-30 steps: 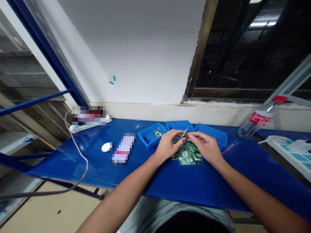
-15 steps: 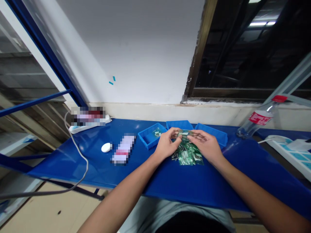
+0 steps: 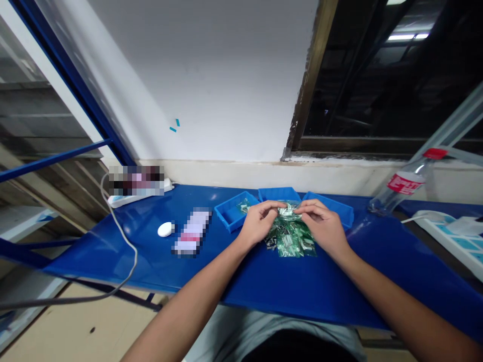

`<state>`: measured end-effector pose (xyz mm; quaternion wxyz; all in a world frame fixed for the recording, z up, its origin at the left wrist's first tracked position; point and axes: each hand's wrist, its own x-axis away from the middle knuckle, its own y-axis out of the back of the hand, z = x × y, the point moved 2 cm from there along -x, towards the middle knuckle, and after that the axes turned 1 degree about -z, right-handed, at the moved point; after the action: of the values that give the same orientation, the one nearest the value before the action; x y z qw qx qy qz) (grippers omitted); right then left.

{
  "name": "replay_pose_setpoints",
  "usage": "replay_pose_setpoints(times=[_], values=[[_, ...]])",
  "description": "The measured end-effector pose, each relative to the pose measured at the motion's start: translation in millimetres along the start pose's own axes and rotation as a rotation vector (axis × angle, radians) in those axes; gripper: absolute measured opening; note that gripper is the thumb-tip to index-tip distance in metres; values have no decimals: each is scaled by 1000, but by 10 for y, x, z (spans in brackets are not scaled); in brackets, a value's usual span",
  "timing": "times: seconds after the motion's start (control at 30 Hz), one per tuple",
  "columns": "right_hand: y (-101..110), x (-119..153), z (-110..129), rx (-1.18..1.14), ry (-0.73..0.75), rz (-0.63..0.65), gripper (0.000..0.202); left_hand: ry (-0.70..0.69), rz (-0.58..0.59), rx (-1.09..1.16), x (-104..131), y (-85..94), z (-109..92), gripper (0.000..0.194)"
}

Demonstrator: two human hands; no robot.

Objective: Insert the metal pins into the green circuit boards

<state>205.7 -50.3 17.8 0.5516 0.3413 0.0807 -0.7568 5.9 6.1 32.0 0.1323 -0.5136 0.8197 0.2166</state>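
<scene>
A small clear plastic bag (image 3: 289, 212) with pale, shiny parts inside is held between my two hands. My left hand (image 3: 259, 220) is closed on the bag's left side, thumb and forefinger pinching it. On the other side my right hand (image 3: 323, 224) grips the right edge with bent fingers. Below them lies a pile of greenish plastic bags (image 3: 294, 242) with small metal pieces in them. Some loose dark metal parts (image 3: 270, 242) sit at the pile's left edge. What exactly the bags contain is too small to tell.
Behind my hands stand three blue bins, a left one (image 3: 227, 215) with a small bag in it, a middle one (image 3: 277, 193) and a right one (image 3: 341, 213). A plastic bottle (image 3: 402, 183), a white round object (image 3: 165, 230) and power strips (image 3: 139, 195) are on the blue table (image 3: 294, 286).
My fingers have shifted on the bag: the left forefinger now stretches along its top, and the right fingers have lifted and bent more. The pile below has stayed in place.
</scene>
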Motion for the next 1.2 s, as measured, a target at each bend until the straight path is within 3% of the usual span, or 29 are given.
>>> replay_pose_setpoints(times=[0.13,0.23,0.33,0.43,0.63,0.77,0.9,1.07,1.2], values=[[-48,10,62,26,20,79,20,-92,-106,-74,-10,30,-51,16],[-58,9,100,33,38,97,21,-137,-180,-241,-14,128,-80,24],[-54,11,114,42,48,95,20,-175,-178,-445,-19,257,-117,34],[-60,22,128,85,63,115,21,-229,-154,-725,-32,378,-163,17],[-114,65,189,202,114,253,25,-46,-167,-1057,-44,508,-84,20],[-156,94,245,273,219,340,23,140,-95,-1048,-18,500,7,40],[-215,119,228,371,294,472,29,171,-118,-1050,-7,486,-25,52],[-256,127,119,422,326,528,16,-49,-134,-1056,-24,438,-134,39],[-256,120,81,407,326,515,13,-273,9,-832,-11,292,-199,30]])
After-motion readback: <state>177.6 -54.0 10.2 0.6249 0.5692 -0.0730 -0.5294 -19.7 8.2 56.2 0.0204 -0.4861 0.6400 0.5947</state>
